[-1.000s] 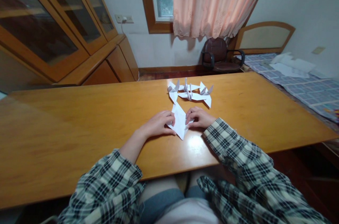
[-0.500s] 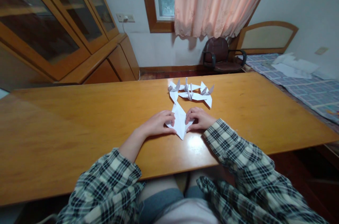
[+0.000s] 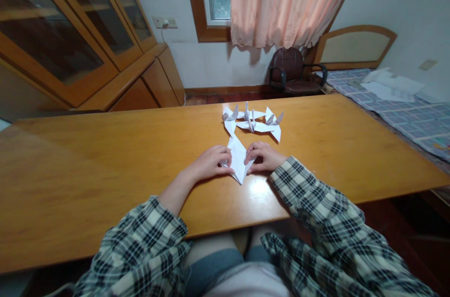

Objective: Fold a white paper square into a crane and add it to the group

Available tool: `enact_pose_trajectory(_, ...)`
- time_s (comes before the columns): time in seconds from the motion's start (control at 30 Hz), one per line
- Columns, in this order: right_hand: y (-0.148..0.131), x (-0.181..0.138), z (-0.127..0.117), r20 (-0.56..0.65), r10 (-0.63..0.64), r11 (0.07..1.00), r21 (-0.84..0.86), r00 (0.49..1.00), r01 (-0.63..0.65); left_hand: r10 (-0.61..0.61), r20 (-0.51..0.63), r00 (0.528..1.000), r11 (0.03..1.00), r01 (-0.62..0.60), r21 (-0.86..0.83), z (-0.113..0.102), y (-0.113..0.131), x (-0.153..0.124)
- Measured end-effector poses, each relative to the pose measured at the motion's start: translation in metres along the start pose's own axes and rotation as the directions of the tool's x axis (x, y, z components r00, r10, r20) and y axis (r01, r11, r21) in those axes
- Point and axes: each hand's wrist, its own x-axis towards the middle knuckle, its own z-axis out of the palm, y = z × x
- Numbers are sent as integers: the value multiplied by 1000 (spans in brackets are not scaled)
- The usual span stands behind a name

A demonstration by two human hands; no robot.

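A white sheet of folded origami paper (image 3: 238, 159), diamond-shaped with one corner toward me, lies on the wooden table (image 3: 105, 170). My left hand (image 3: 214, 162) grips its left edge between thumb and curled fingers. On the opposite edge, my right hand (image 3: 264, 157) pinches the paper in the same way. Just beyond it sit several finished white paper cranes, among them a left one (image 3: 230, 119), a middle one (image 3: 251, 124) and a right one (image 3: 273, 122). The paper's far corner touches or nearly touches the left crane.
A glass-fronted wooden cabinet (image 3: 116, 44) stands at the left. Past the table's far edge are a brown armchair (image 3: 288, 70) and a pink curtain (image 3: 281, 2). On the right, a bed (image 3: 393, 114) with a checked cover holds some white sheets (image 3: 390, 86).
The view has shifted very slightly. Both hands stay on the folded paper in nearly the same place, and the cranes have not moved.
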Motion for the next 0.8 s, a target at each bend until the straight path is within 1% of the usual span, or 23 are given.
enact_pose_trajectory(0.17, 1, 1, 1, -13, 3, 1000, 3, 1000, -3, 6, -12, 1000, 1000, -6, 23, 1, 0, 1)
enact_pose_trajectory(0.37, 3, 2, 3, -19, 2, 1000, 10, 1000, -1, 70, 13, 997, 997, -70, 31, 2, -8, -1)
enact_pose_trajectory(0.5, 3, 1, 3, -23, -2, 1000, 24, 1000, 2, 90, 17, 996, 995, -91, 34, 2, -10, -3)
enact_pose_trajectory(0.6, 3, 1, 2, -37, -4, 999, 38, 999, 5, 68, -7, 998, 995, -67, 70, 2, -8, -4)
enact_pose_trajectory(0.8, 4, 2, 0, -33, -34, 998, 47, 999, 35, -56, -51, 997, 992, 61, 108, -1, -2, -3)
